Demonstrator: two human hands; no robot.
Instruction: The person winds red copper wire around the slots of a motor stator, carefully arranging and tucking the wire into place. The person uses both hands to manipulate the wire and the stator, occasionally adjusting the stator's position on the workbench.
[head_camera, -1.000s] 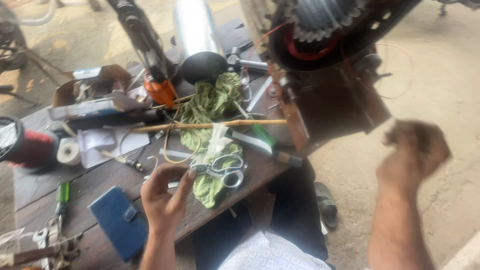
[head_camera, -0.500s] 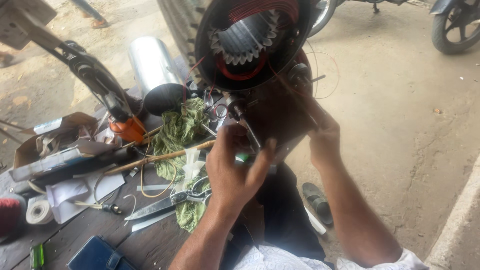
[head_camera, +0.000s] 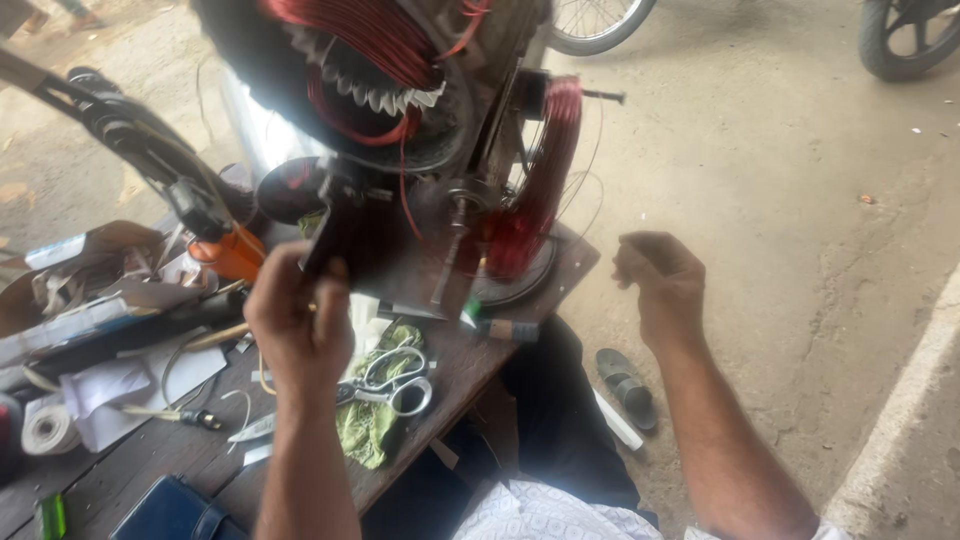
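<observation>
A coil-winding step is judged in hand. The left hand (head_camera: 298, 322) is closed on the dark metal bracket (head_camera: 345, 235) beneath the red copper wire coil (head_camera: 530, 190), above the wooden surface (head_camera: 455, 365). The right hand (head_camera: 660, 280) is loosely curled, apparently empty. Steady tension would be needed next.

The left hand (head_camera: 295, 325) is raised over the table (head_camera: 150, 470), touching the winding machine (head_camera: 420, 200) just beyond it. Scissors (head_camera: 395, 380) lie on a cloth (head_camera: 365, 430) just right of its wrist. The right hand (head_camera: 660, 285) hovers right of the machine, off the table edge, a sandal (head_camera: 627, 385) below it.
</observation>
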